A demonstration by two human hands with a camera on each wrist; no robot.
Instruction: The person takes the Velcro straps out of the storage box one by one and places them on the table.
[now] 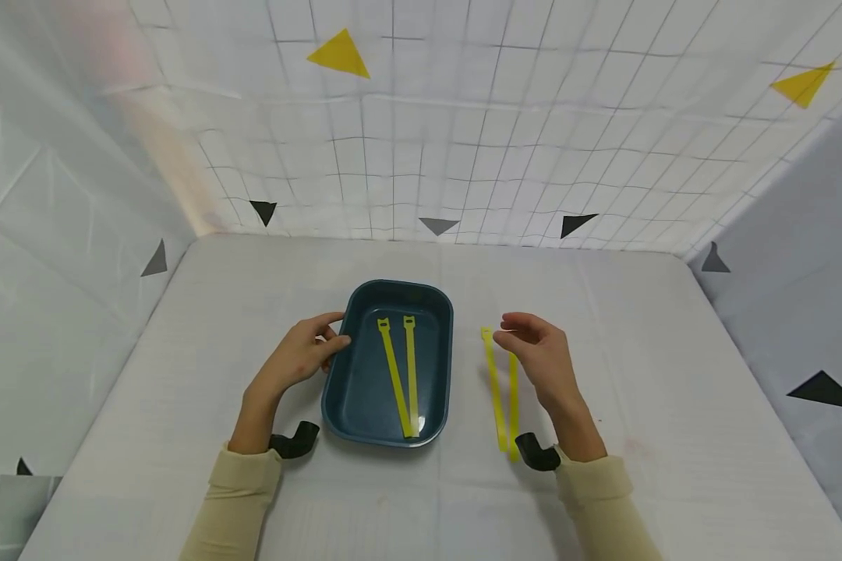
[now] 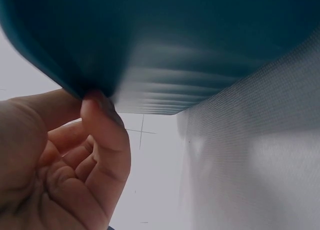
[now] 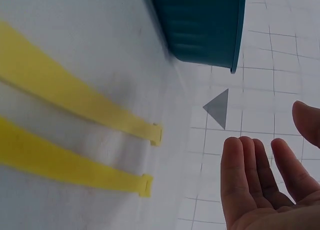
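Presently I have the left hand (image 1: 298, 354) pinching the rim of the dark blue tray (image 1: 356, 389), thumb over the edge. Inside it, to the right of that pinch, two yellow straps (image 1: 396, 378) lie flat, their slotted heads apart and their lower ends together. Past the tray's far side from this grip, I see the right hand (image 1: 542, 358) raised and holding nothing, its thumb parted from the fingers. Below and just left of it, two more yellow straps (image 1: 494, 389) lie side by side on the white table (image 1: 365, 506), clear of its fingertips; from the head view, this hand hides one strap's upper end.
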